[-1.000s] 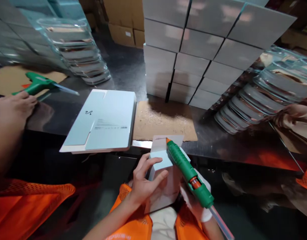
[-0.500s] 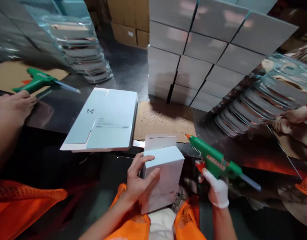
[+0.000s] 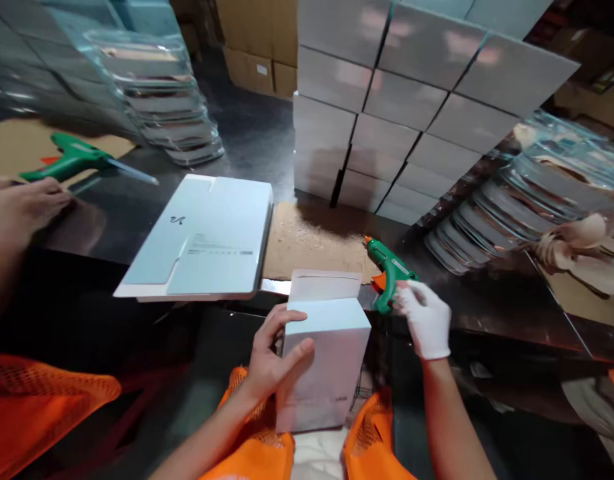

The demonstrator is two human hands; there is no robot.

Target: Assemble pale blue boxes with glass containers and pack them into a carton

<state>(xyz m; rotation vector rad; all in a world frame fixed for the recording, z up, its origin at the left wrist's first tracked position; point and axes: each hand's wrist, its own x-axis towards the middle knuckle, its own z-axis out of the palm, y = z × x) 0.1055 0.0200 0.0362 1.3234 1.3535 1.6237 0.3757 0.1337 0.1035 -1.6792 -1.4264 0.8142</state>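
My left hand point(image 3: 277, 350) grips the left side of a white box point(image 3: 327, 373), with its thumb on the front face and fingers at the top edge. The box stands upright against my lap, a flap point(image 3: 324, 287) raised at its far top edge. My right hand point(image 3: 427, 320), in a white glove, is beside a green glue gun point(image 3: 391, 263) with an orange trigger and tip. The glue gun rests at the table edge, its nozzle over a cardboard sheet point(image 3: 311, 243). Its handle shows uncovered; the gloved fingers are loosely bent beside it.
A flat white carton point(image 3: 211, 233) lies on the left. White boxes point(image 3: 387, 140) are stacked behind the cardboard. Clear plastic trays stand in piles at left point(image 3: 161, 100) and right point(image 3: 507, 200). At far left, another person's hand point(image 3: 27, 200) is near a second green glue gun point(image 3: 71, 157).
My right hand has moved forward and put the glue gun down at the table edge, its fingers coming off the handle. My left hand still holds the box, which has tilted slightly.
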